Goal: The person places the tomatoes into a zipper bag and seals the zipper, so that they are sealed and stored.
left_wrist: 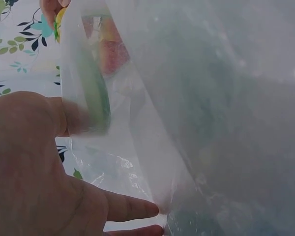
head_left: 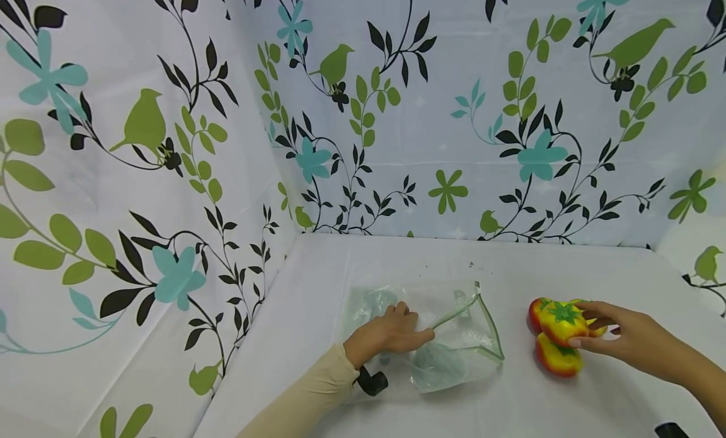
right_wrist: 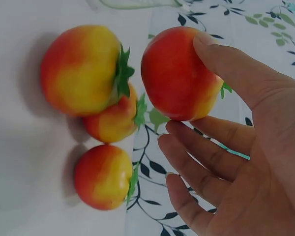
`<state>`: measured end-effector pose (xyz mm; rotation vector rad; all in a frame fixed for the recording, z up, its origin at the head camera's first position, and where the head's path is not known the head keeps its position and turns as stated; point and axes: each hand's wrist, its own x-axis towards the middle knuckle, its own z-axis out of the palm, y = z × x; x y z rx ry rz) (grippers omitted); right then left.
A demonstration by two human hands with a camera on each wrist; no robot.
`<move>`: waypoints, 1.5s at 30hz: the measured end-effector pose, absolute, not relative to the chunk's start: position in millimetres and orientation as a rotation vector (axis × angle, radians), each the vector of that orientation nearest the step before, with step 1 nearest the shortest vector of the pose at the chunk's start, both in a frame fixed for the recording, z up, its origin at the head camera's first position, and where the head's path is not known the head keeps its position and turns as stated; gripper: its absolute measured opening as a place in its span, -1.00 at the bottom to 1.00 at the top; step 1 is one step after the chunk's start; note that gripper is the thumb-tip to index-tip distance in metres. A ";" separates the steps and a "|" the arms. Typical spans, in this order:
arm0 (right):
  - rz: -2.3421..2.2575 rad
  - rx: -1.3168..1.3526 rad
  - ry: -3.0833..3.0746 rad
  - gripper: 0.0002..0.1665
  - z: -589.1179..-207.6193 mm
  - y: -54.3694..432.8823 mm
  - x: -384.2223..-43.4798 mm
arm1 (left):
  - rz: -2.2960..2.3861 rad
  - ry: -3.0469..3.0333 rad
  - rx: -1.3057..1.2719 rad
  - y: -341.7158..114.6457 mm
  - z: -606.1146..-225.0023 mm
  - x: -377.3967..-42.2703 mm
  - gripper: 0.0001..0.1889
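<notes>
A red-and-yellow tomato [right_wrist: 174, 73] with a green leafy top is pinched between the thumb and fingertips of my right hand [head_left: 638, 340]. Three similar tomatoes [right_wrist: 81, 71] sit close together on the white table beneath it. My left hand [head_left: 391, 331] is over a clear plastic zip bag [head_left: 448, 362] with a green zip strip. Its thumb reaches to the strip at the bag's mouth, which gapes toward the tomatoes. In the left wrist view, the straight fingers [left_wrist: 132, 206] touch the film, well apart from the thumb, whose tip is blurred behind the plastic.
A white cloth covers the table [head_left: 272, 362]. Printed curtains [head_left: 442, 123] with leaves, birds and flowers stand behind and to the left. A black piece [head_left: 371, 382] shows under the left wrist, and another black object [head_left: 671, 430] is at the lower right edge.
</notes>
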<state>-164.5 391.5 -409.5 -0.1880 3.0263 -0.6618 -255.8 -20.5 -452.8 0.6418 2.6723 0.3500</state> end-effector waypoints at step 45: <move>-0.786 -0.494 2.969 -0.17 -435.4 304.4 -190.0 | 0.352 2.674 0.647 -21.4 -452.0 -254.8 -0.15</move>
